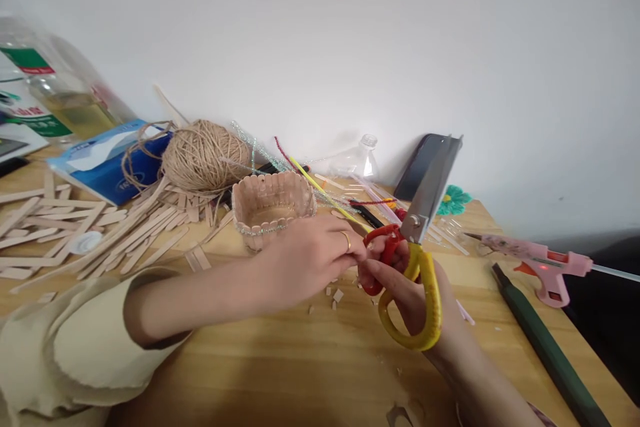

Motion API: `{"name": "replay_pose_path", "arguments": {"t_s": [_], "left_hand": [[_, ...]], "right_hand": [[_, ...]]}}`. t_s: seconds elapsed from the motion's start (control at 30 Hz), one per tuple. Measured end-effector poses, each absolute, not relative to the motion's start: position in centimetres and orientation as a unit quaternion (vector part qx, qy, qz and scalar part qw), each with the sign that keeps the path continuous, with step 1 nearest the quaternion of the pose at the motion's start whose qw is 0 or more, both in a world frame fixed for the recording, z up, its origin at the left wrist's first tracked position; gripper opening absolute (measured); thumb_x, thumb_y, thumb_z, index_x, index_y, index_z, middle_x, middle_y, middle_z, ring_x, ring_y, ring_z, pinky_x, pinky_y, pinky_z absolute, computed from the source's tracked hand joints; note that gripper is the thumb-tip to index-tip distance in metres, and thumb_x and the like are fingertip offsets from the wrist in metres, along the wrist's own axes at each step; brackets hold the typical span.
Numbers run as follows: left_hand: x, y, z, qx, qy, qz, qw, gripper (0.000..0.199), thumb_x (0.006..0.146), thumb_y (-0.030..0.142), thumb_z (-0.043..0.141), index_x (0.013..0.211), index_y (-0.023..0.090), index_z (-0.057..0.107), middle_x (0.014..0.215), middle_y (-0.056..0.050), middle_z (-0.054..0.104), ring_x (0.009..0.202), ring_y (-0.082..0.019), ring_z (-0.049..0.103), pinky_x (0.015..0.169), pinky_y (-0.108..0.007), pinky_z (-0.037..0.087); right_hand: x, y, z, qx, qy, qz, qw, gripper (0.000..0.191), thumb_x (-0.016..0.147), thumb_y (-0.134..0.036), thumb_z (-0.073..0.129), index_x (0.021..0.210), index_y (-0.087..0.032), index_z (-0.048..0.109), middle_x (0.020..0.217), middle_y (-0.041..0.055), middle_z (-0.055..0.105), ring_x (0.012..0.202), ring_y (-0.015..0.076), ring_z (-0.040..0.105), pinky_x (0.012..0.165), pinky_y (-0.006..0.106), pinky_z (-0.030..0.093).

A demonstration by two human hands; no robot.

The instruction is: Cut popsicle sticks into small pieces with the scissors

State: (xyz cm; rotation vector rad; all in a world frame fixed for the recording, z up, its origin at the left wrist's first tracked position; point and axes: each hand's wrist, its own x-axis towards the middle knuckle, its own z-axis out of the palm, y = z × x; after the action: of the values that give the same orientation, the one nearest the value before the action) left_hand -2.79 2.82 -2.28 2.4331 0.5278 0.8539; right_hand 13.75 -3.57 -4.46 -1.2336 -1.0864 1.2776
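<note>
Scissors (416,227) with one red and one yellow handle are held in my right hand (400,273), their silver blades pointing up and away from me. The right thumb and fingertips are bent together towards my left hand (320,247). My left hand, with a ring on one finger, reaches across from the left, its fingers closed and meeting the right fingertips. Whatever lies between the fingertips is too small or hidden to make out. Just behind the left hand stands a small basket (250,207) of short wooden pieces, with a glittery strand around it.
Wooden craft sticks (150,233) lie heaped at the left, near a ball of twine (205,155) and a blue tissue pack (107,160). Pipe cleaners (315,180) lie behind the basket. A phone (425,160) leans on the wall. A pink glue gun (545,263) rests at the right.
</note>
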Motion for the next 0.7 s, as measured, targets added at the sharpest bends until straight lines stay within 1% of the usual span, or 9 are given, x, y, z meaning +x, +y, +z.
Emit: {"name": "replay_pose_path", "arguments": {"t_s": [0.07,0.13,0.2,0.27,0.37,0.43,0.53,0.63,0.7], "left_hand": [[-2.7,2.9,-2.8,0.903,0.152,0.351,0.195,0.018,0.083,0.005,0.048,0.080,0.010,0.065,0.080,-0.008,0.068,0.074,-0.015,0.060,0.070,-0.026,0.047],[-2.6,3.0,-3.2,0.905,0.126,0.372,0.163,0.018,0.084,0.005,0.047,0.081,0.010,0.064,0.080,-0.008,0.068,0.074,-0.016,0.059,0.071,-0.027,0.047],[-2.5,3.0,-3.5,0.905,0.106,0.387,0.143,0.017,0.084,0.007,0.047,0.079,0.010,0.064,0.080,-0.009,0.067,0.074,-0.017,0.058,0.071,-0.028,0.047],[-2.5,3.0,-3.8,0.901,0.099,0.395,0.151,0.017,0.084,0.007,0.047,0.078,0.010,0.062,0.080,-0.010,0.067,0.074,-0.017,0.058,0.071,-0.029,0.047],[-2.4,2.9,-3.9,0.883,0.129,0.385,0.234,0.014,0.084,0.007,0.048,0.080,0.013,0.060,0.080,-0.007,0.067,0.076,-0.015,0.058,0.074,-0.027,0.047],[-2.3,2.7,-3.7,0.856,0.187,0.365,0.314,0.011,0.082,0.007,0.051,0.082,0.015,0.059,0.082,-0.004,0.066,0.078,-0.013,0.059,0.074,-0.025,0.047],[-2.2,2.5,-3.2,0.792,0.287,0.316,0.436,0.015,0.078,0.006,0.053,0.085,0.017,0.060,0.084,-0.001,0.066,0.078,-0.012,0.061,0.072,-0.023,0.048],[-2.1,2.5,-2.5,0.734,0.325,0.258,0.538,0.010,0.078,0.016,0.055,0.085,0.019,0.062,0.083,0.001,0.066,0.076,-0.012,0.060,0.067,-0.022,0.047],[-2.1,2.6,-2.2,0.709,0.331,0.222,0.581,0.008,0.078,0.023,0.057,0.079,0.018,0.063,0.078,0.001,0.066,0.072,-0.012,0.059,0.065,-0.022,0.045]], "right_hand": [[14.0,-3.7,-4.9,-0.492,-0.451,0.529,0.524,0.017,0.071,-0.026,0.071,0.077,-0.021,0.056,0.066,-0.0046,0.056,0.058,0.0107,0.053,0.053,0.022,0.041],[14.1,-3.7,-5.1,-0.491,-0.448,0.531,0.526,0.017,0.071,-0.024,0.072,0.077,-0.021,0.057,0.069,-0.0038,0.056,0.061,0.0113,0.054,0.055,0.022,0.043],[14.0,-3.8,-5.1,-0.495,-0.439,0.535,0.526,0.018,0.069,-0.024,0.072,0.076,-0.021,0.057,0.069,-0.0033,0.056,0.062,0.0117,0.053,0.055,0.022,0.044],[13.9,-3.8,-4.8,-0.504,-0.437,0.531,0.522,0.019,0.067,-0.025,0.073,0.074,-0.020,0.055,0.067,-0.0036,0.055,0.060,0.0116,0.052,0.054,0.022,0.043],[13.6,-3.9,-4.0,-0.527,-0.446,0.518,0.505,0.023,0.064,-0.025,0.074,0.072,-0.020,0.053,0.065,-0.0042,0.054,0.057,0.0107,0.050,0.052,0.021,0.041],[13.5,-4.0,-3.5,-0.549,-0.455,0.501,0.490,0.023,0.064,-0.025,0.073,0.071,-0.019,0.052,0.064,-0.0041,0.053,0.056,0.0107,0.049,0.051,0.021,0.040],[13.6,-4.2,-3.1,-0.564,-0.474,0.473,0.484,0.019,0.066,-0.024,0.069,0.071,-0.019,0.051,0.064,-0.0038,0.052,0.056,0.0109,0.049,0.050,0.022,0.040],[13.7,-4.3,-3.2,-0.560,-0.495,0.465,0.475,0.015,0.067,-0.020,0.066,0.072,-0.019,0.051,0.065,-0.0040,0.052,0.056,0.0103,0.048,0.051,0.020,0.041],[13.8,-4.2,-3.3,-0.560,-0.498,0.467,0.468,0.015,0.067,-0.020,0.065,0.071,-0.019,0.051,0.064,-0.0043,0.052,0.055,0.0099,0.048,0.050,0.020,0.041]]}}
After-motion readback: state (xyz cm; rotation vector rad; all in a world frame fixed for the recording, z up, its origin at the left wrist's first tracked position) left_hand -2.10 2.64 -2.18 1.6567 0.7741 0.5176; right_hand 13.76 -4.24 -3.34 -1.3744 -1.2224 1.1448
